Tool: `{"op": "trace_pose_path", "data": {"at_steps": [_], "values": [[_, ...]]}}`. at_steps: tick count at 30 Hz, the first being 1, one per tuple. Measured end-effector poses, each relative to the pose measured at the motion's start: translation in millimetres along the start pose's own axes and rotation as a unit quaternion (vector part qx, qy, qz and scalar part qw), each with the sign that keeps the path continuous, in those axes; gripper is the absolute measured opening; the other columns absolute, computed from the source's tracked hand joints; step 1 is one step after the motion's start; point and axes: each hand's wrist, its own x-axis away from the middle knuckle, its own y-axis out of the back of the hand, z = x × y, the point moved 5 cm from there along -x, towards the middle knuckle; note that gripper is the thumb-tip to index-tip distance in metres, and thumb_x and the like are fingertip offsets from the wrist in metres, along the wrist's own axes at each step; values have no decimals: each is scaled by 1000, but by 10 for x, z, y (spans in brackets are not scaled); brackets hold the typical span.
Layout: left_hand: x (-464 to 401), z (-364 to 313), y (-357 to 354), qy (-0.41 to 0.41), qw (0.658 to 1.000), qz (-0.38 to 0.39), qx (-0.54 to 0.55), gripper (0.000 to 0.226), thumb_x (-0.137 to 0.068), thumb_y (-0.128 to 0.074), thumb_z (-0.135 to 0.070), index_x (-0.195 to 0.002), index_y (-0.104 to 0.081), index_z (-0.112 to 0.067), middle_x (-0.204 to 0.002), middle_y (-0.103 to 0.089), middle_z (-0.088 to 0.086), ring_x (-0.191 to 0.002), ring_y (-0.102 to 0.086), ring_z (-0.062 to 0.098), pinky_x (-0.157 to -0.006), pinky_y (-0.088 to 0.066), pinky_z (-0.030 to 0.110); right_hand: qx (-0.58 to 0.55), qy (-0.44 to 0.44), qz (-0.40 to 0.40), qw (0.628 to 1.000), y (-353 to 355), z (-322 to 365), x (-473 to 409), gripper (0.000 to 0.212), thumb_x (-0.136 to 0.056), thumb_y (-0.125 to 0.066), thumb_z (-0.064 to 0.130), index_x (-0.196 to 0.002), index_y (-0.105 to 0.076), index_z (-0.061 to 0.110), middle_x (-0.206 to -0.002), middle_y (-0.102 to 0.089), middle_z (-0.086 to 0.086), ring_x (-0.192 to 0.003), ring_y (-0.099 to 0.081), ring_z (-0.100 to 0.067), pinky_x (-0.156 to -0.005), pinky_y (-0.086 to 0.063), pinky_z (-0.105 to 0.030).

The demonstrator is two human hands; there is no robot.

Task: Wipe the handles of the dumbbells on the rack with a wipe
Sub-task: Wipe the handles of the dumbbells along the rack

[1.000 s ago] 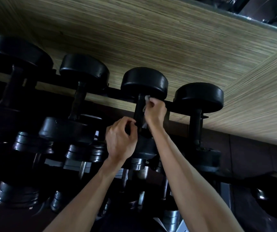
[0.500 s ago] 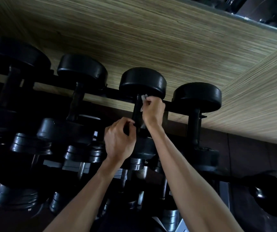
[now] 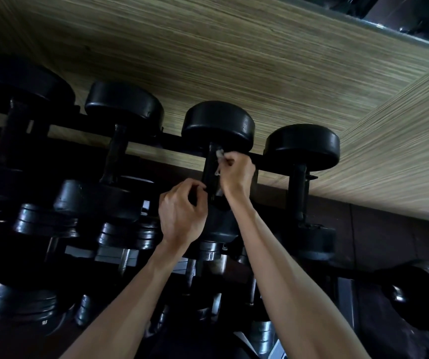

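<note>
Several black dumbbells lie side by side on the top tier of a dark rack [image 3: 172, 140]. My right hand [image 3: 236, 174] grips a small white wipe [image 3: 219, 161] and holds it against the upper part of the handle [image 3: 210, 172] of the third dumbbell [image 3: 218, 125]. My left hand [image 3: 182, 213] curls its fingers round the lower part of that same handle, near the dumbbell's near head. The wipe is mostly hidden in my right fist.
Neighbouring dumbbells sit left [image 3: 124, 104] and right [image 3: 302, 145] of the one I hold. Lower tiers carry chrome-and-black dumbbells [image 3: 45, 224]. A wood-grain wall [image 3: 234, 60] stands right behind the rack. A dark rounded object [image 3: 420, 296] lies at lower right.
My right hand with the wipe has slid slightly up the handle toward the far head. My left hand has stayed on the lower handle.
</note>
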Motion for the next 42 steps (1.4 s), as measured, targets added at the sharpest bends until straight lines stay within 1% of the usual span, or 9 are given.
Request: {"op": "trace_pose_path", "data": {"at_steps": [6, 8, 15, 22, 26, 29, 34, 37, 42], "values": [[4, 31, -18, -11, 1000, 3, 2, 26, -91, -44, -33, -90, -68, -23, -75, -67, -17, -67, -62, 0, -72, -56, 49, 45, -16, 113, 992, -5, -283, 241, 33, -96, -64, 10, -63, -65, 6, -57, -58, 5, -46, -49, -1, -45, -38, -18], [3, 29, -16, -11, 1000, 3, 2, 27, -91, -43, -33, -90, -68, -23, -75, -67, -17, -66, -62, 0, -72, -56, 48, 53, -56, 136, 988, -12, -381, 239, 29, -96, -65, 13, -68, -69, 9, -62, -61, 5, -48, -50, -1, -42, -37, -11], [2, 0, 1, -4, 1000, 2, 5, 27, -90, -42, -33, -89, -68, -25, -66, -59, -21, -52, -50, -5, -68, -56, 51, -1, -11, -2, 1000, -4, -16, -50, 36, -100, -59, 9, -64, -61, 5, -56, -56, 2, -42, -52, 9, -41, -32, -7], [6, 20, -6, -7, 1000, -1, 1, 27, -90, -43, -34, -87, -68, -25, -73, -65, -18, -61, -58, -1, -71, -56, 49, 51, -120, 154, 979, -47, -439, 196, 31, -99, -62, 22, -78, -76, 3, -67, -65, -3, -56, -58, -10, -43, -40, -13], [0, 7, 3, -3, 1000, 2, 0, 27, -90, -42, -34, -88, -67, -25, -68, -61, -19, -50, -49, -5, -67, -56, 51, 3, -22, 28, 999, 2, -119, 54, 36, -99, -62, 17, -65, -67, 9, -54, -57, 7, -44, -54, 7, -46, -35, -7], [1, 11, -4, 2, 1000, 5, -4, 29, -90, -41, -36, -89, -67, -25, -68, -61, -19, -52, -50, -6, -68, -56, 51, -32, 51, -30, 998, -12, 51, 61, 26, -100, -62, 14, -74, -69, 13, -65, -64, 5, -53, -57, 3, -53, -39, -8], [1, 14, -5, 1, 1000, 4, -7, 31, -90, -40, -36, -88, -69, -24, -73, -67, -17, -60, -59, -2, -72, -56, 48, 42, 64, 79, 994, -20, -100, 203, 14, -96, -61, 3, -92, -74, 4, -89, -71, 2, -72, -63, 2, -61, -43, -6], [4, 16, -7, 5, 1000, 5, -8, 32, -90, -40, -35, -89, -69, -23, -75, -68, -15, -63, -60, 0, -74, -56, 47, 77, 66, 143, 985, -37, -198, 350, 18, -96, -62, 4, -105, -78, 9, -107, -75, 0, -98, -69, -6, -87, -56, -20], [2, 6, -2, 4, 1000, 6, -5, 29, -90, -42, -33, -88, -69, -23, -70, -63, -19, -57, -55, -4, -72, -57, 48, 118, 84, 65, 987, -37, -38, 173, 17, -97, -58, 8, -97, -75, 5, -93, -73, -11, -89, -67, -24, -80, -51, -32]]}}
